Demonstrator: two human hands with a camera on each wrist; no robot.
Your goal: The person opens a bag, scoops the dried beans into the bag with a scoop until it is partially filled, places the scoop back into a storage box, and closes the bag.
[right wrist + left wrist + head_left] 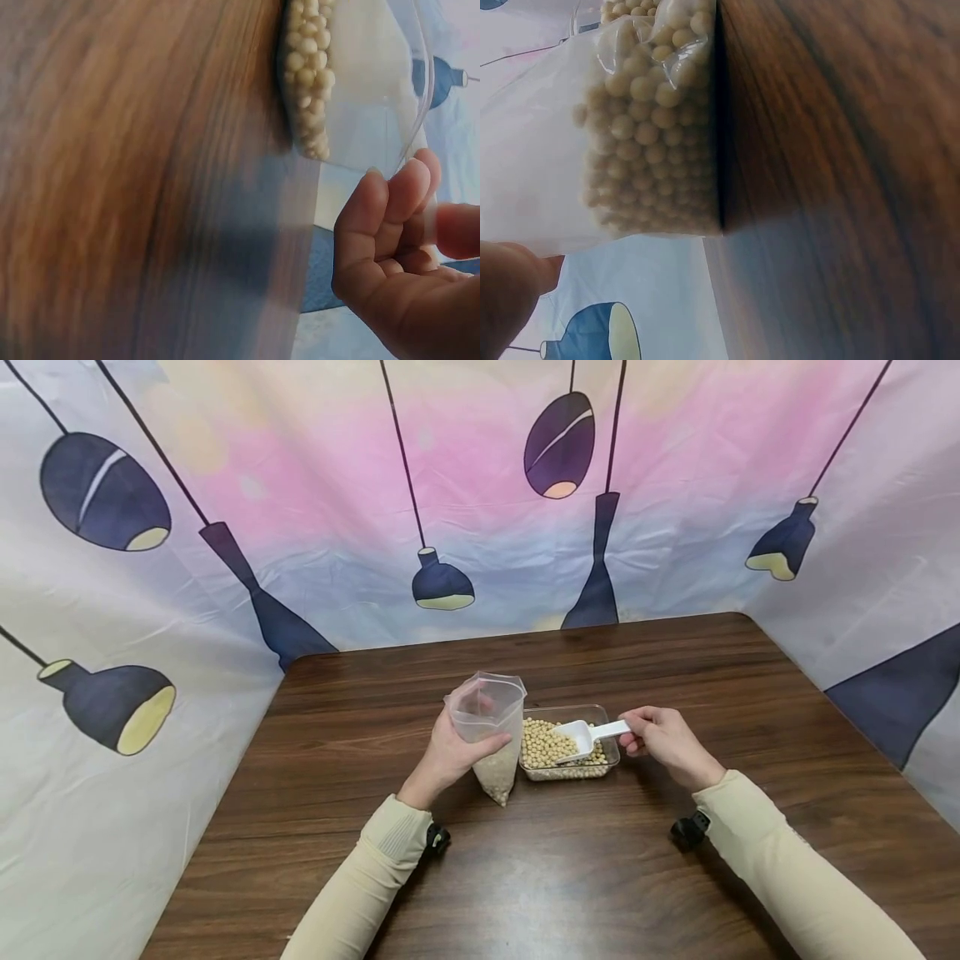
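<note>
My left hand (pixel 452 749) grips a clear plastic bag (pixel 501 768) near its open top. Pale yellow beans fill the bag's lower part (pixel 649 142), and its bottom stands on or just above the table. Beside the bag on the right is a clear rectangular container (pixel 570 774) holding more of these round beans (pixel 542 742). My right hand (pixel 663 739) pinches the handle of a white scoop (pixel 592 739), whose bowl lies in the beans. In the right wrist view, the curled fingers (pixel 360 217) are close to the container's wall; most of the scoop is hidden there.
Everything stands on a dark brown wooden table (pixel 360 735). Behind it and at the sides hangs a pastel cloth (pixel 337 485) printed with dark lamps. A small black device (pixel 690 831) sits at the right wrist, and another (pixel 437 839) at the left.
</note>
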